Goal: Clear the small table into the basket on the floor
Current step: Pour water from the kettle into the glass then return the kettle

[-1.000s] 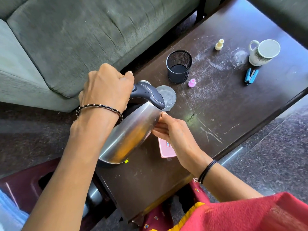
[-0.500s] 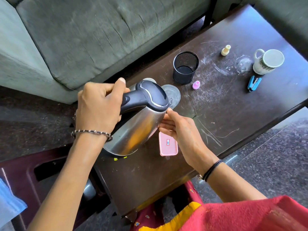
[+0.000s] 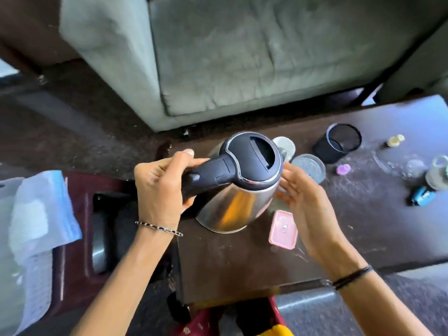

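Note:
A steel kettle [image 3: 232, 207] with a black lid and handle hangs tilted above the left end of the dark table [image 3: 242, 267]. My left hand [image 3: 162, 190] is shut on its handle. My right hand [image 3: 308, 202] is open beside the kettle's right side, fingers spread, at or just off the steel. A dark red basket [image 3: 77, 238] stands on the floor to the left, with a blue-white bag [image 3: 41, 214] and a metal item inside. On the table lie a pink box [image 3: 282, 230], a round glass lid [image 3: 309, 166], a black mesh cup [image 3: 339, 141] and a small pink cap [image 3: 343, 169].
A grey-green sofa [image 3: 242, 57] runs along the far side of the table. At the right end of the table are a white mug [image 3: 438, 173], a blue clip [image 3: 421, 197] and a small yellow cap [image 3: 395, 140]. Dark floor lies between sofa and basket.
The kettle has turned more upright and shifted left over the table's end. My right hand has opened and eased off its side. The view has swung left, showing the basket.

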